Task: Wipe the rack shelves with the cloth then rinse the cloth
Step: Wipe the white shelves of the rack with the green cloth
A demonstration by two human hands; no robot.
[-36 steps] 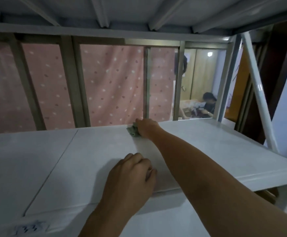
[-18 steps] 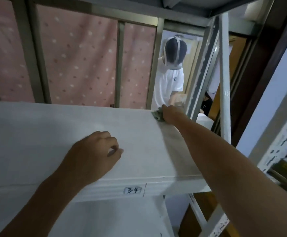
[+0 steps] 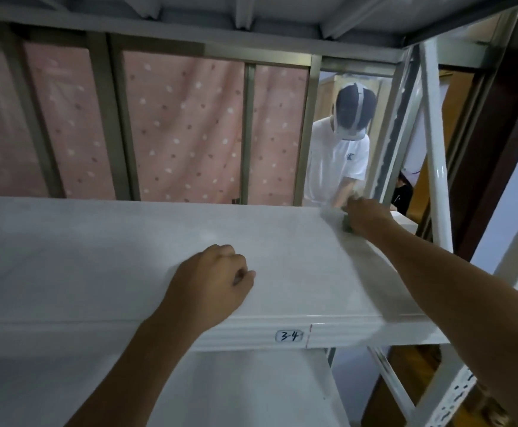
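Your right hand (image 3: 366,214) is stretched to the far right corner of the white shelf (image 3: 103,266), close to the back edge. It sits on top of the green cloth (image 3: 346,224), fingers curled down over it and gripping it. Only a small bunched bit of cloth shows at the left side of the hand, touching the shelf surface. That area is motion-blurred, so the exact finger layout is unclear.

Your left hand (image 3: 211,285) rests on the same shelf near the front edge, about mid-width and well apart from the cloth. Its fingers are curled into a loose fist with the thumb against the index finger, and it holds nothing.

The front lip of the shelf has a handwritten label (image 3: 289,336) reading 3-4, just right of your left wrist. A white rack upright (image 3: 435,155) stands at the right, just beyond your right hand. Below is another white shelf (image 3: 236,392), and above is the underside of the next shelf (image 3: 251,13).

Behind the rack hangs a pink dotted curtain (image 3: 183,134). To its right stands a person in a white T-shirt (image 3: 338,161), seen through the gap.
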